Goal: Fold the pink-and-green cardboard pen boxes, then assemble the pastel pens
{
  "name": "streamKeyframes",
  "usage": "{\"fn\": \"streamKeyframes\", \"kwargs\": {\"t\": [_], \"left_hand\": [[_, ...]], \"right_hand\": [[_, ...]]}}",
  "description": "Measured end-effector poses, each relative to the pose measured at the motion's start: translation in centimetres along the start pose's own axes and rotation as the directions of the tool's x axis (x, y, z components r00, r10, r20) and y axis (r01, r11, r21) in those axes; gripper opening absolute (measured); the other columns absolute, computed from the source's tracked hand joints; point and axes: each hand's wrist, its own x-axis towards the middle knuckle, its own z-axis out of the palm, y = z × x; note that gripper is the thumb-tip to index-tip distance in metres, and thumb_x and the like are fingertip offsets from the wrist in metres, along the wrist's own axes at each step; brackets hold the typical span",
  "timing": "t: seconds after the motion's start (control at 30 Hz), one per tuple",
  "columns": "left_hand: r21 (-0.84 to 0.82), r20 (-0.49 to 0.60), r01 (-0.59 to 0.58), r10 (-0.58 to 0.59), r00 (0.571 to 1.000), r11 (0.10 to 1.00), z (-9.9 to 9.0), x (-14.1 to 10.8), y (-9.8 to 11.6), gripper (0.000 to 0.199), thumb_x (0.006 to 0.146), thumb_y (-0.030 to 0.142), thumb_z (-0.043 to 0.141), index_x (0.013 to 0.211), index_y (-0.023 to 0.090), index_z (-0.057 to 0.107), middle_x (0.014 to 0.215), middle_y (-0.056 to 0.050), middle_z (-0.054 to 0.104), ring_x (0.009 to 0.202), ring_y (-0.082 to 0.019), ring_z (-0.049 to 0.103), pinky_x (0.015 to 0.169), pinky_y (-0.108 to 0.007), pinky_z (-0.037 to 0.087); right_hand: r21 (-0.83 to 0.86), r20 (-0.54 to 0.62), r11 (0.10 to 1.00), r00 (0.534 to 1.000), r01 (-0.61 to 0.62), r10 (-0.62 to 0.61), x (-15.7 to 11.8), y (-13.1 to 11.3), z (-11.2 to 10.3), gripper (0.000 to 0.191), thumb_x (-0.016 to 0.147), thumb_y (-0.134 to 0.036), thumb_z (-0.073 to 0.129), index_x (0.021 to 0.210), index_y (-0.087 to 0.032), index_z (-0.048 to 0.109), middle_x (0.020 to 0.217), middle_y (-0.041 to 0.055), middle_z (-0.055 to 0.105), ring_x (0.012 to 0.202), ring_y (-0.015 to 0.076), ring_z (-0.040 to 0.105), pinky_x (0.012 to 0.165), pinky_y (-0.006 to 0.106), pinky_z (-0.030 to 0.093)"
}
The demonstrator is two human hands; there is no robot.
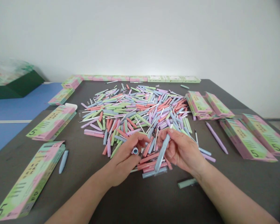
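Over the near side of a big heap of pen parts [130,107] I hold a piece in each hand. Between the thumb and fingers of my left hand [126,155] is a light blue pen barrel [135,151], its round hollow end facing me. My right hand [180,149] is closed on a longer blue pen piece [162,154], tilted, with a white tip showing at its top. The two pieces are apart. Just below my hands lie several red barrels [151,165] and a blue barrel [155,172].
Printed cardboard boxes [28,177] line the left side. More boxes [249,140] sit at right, and a row [137,78] runs along the back by the wall. A purple pen [216,137], a blue piece [63,161] and a green piece [187,183] lie loose on the dark table [140,202].
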Motion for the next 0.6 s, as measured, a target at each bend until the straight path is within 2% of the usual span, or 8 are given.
{"fn": "streamKeyframes", "kwargs": {"t": [0.07,0.13,0.2,0.27,0.37,0.6], "left_hand": [[0.178,-0.038,-0.013,0.020,0.999,0.984,-0.2,0.4,-0.2,0.024,0.089,0.011,0.041,0.105,0.021,0.055,0.098,-0.004,0.055,0.090,-0.018,0.052,0.084,-0.032,0.043],[0.311,-0.035,-0.064,0.078,0.996,0.948,-0.1,0.7,-0.4,0.022,0.092,0.010,0.039,0.103,0.020,0.055,0.102,-0.005,0.055,0.095,-0.018,0.051,0.088,-0.031,0.041],[0.385,-0.007,-0.146,0.160,0.987,0.911,0.0,0.8,-0.5,0.023,0.091,0.009,0.039,0.103,0.019,0.055,0.106,-0.006,0.054,0.101,-0.018,0.050,0.090,-0.031,0.040],[0.436,0.002,-0.202,0.223,0.975,0.877,0.1,0.8,-0.5,0.025,0.090,0.006,0.040,0.103,0.019,0.055,0.108,-0.007,0.052,0.103,-0.018,0.049,0.093,-0.032,0.039],[0.475,0.003,-0.229,0.259,0.966,0.850,0.2,0.7,-0.5,0.028,0.087,0.001,0.040,0.103,0.019,0.055,0.108,-0.006,0.051,0.103,-0.018,0.049,0.093,-0.031,0.039],[0.512,-0.067,-0.189,0.259,0.964,0.838,0.2,0.9,-0.8,0.032,0.085,-0.002,0.041,0.105,0.018,0.056,0.110,-0.007,0.048,0.106,-0.017,0.048,0.094,-0.030,0.039]], "right_hand": [[-0.065,0.157,0.990,0.978,-0.127,0.136,-0.6,0.1,0.1,0.029,0.095,-0.037,0.051,0.083,-0.012,0.061,0.072,0.0063,0.068,0.037,0.0067,0.054,0.030,0.014,0.038],[-0.173,0.286,0.958,0.919,-0.229,0.272,-1.3,0.5,0.5,0.031,0.096,-0.037,0.049,0.084,-0.011,0.060,0.072,0.0069,0.067,0.038,0.0056,0.053,0.032,0.013,0.038],[-0.295,0.355,0.914,0.856,-0.279,0.376,-1.7,0.8,0.9,0.032,0.098,-0.036,0.047,0.083,-0.010,0.059,0.072,0.0064,0.065,0.039,0.0034,0.049,0.034,0.012,0.038],[-0.380,0.373,0.877,0.819,-0.293,0.436,-2.0,1.0,1.2,0.033,0.098,-0.036,0.046,0.082,-0.010,0.058,0.071,0.0053,0.064,0.037,0.0017,0.045,0.035,0.012,0.037],[-0.430,0.385,0.855,0.798,-0.289,0.464,-2.0,1.1,1.4,0.033,0.099,-0.035,0.045,0.082,-0.010,0.057,0.068,0.0034,0.062,0.036,0.0014,0.040,0.034,0.012,0.035],[-0.443,0.420,0.828,0.736,-0.344,0.531,-2.0,0.9,1.2,0.031,0.098,-0.034,0.045,0.082,-0.011,0.056,0.066,0.0023,0.059,0.038,0.0032,0.042,0.033,0.013,0.033]]}}
